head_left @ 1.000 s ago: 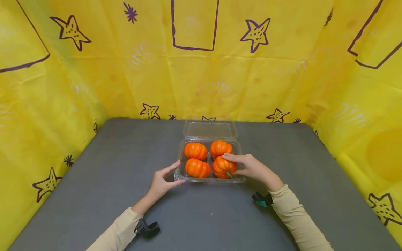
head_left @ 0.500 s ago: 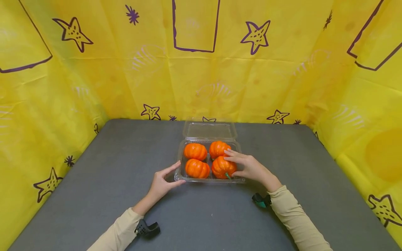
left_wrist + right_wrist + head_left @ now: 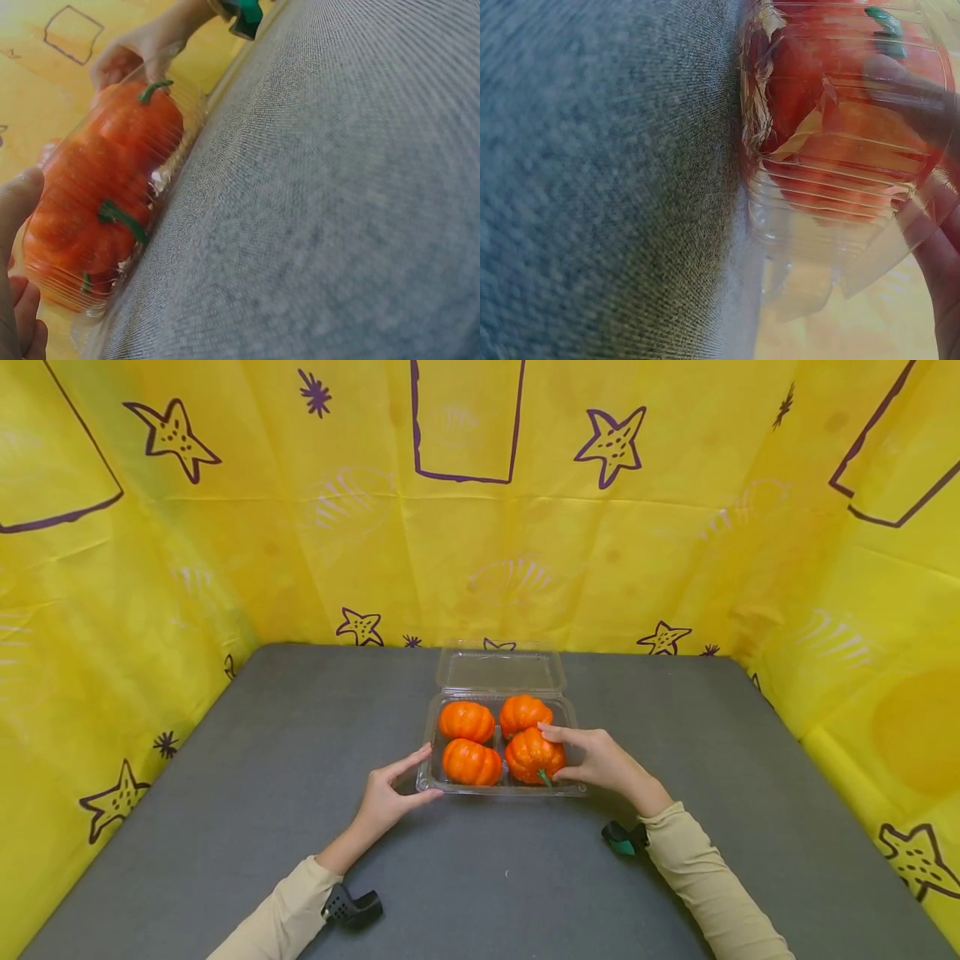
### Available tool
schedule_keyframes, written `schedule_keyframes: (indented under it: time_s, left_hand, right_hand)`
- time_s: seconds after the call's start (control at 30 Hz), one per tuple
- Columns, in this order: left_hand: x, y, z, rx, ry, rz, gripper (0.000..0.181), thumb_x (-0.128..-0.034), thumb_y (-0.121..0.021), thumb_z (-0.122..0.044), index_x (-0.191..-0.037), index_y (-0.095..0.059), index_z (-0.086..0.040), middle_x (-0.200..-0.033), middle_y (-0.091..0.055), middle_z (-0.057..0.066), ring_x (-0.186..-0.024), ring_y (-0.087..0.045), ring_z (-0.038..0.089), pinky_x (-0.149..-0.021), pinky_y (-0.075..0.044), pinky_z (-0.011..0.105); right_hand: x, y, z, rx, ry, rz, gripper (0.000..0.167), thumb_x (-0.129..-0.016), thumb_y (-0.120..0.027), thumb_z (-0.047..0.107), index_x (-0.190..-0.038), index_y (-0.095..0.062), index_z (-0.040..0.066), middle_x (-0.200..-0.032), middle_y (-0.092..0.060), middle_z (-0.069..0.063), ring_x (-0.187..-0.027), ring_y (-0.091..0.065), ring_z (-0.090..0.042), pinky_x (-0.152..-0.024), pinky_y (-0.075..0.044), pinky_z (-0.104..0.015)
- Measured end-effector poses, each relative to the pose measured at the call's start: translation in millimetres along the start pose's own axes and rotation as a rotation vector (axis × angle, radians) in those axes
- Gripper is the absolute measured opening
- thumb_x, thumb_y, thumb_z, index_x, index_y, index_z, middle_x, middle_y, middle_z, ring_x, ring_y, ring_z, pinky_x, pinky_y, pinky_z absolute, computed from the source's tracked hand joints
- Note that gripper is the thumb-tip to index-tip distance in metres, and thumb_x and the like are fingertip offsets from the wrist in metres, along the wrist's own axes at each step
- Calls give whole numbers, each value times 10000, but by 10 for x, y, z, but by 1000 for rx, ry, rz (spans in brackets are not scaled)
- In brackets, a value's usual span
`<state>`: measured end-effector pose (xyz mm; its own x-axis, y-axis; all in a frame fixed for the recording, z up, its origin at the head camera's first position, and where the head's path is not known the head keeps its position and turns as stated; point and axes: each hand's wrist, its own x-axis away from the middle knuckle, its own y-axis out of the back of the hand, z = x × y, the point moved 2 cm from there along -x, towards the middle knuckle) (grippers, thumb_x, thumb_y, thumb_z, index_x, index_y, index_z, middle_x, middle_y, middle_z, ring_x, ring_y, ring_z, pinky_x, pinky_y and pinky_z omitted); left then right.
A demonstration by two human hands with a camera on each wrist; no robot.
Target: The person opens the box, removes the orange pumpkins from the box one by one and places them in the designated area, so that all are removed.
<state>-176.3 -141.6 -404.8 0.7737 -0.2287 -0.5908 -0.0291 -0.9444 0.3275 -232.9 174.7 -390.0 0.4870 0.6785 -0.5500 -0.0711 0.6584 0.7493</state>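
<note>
Right hand (image 3: 604, 764), fingers pinching a glossy, lobed pumpkin (image 3: 531, 755); left hand (image 3: 381, 797), fingers straight, widely parted, touching the ridged clear-plastic box (image 3: 495, 791).

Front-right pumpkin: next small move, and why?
Probably settle the front-right pumpkin down in the clear clamshell: the right hand grips it, in the head view it overlaps the back-right pumpkin, the left hand holds the clamshell's corner, and the lid is open.
</note>
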Motion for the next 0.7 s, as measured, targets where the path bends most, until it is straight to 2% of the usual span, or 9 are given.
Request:
schedule_keyframes:
  time_s: [0.33, 0.53, 0.7]
  left_hand:
    - [1, -4, 1, -4, 2, 0, 562, -567, -789, 103, -1065, -542, 189, -1092, -551, 283, -1054, -524, 329, -922, -365, 227]
    - [3, 0, 0, -6, -4, 2, 562, -562, -789, 108, -1061, -544, 189, -1089, -549, 290, -1051, -529, 323, -919, -368, 227]
    - [3, 0, -1, -10, -13, 1, 563, -558, -788, 115, -1062, -549, 183, -1082, -547, 300, -1033, -524, 374, -917, -370, 230]
  right_hand:
    - [1, 30, -8, -36, 37, -74, 685, -504, -856, 95, -1141, -613, 26, -1119, -602, -100, -1010, -572, -210, -852, -430, -237]
    - [7, 49, -10, -31, 11, -150, 667, -489, -860, 130, -1103, -631, 5, -1059, -625, -120, -940, -604, -241, -835, -436, -213]
    - [-6, 80, 0, -44, -25, -198, 676, -441, -870, 117, -1058, -639, -36, -1039, -627, -151, -938, -602, -269, -851, -421, -201]
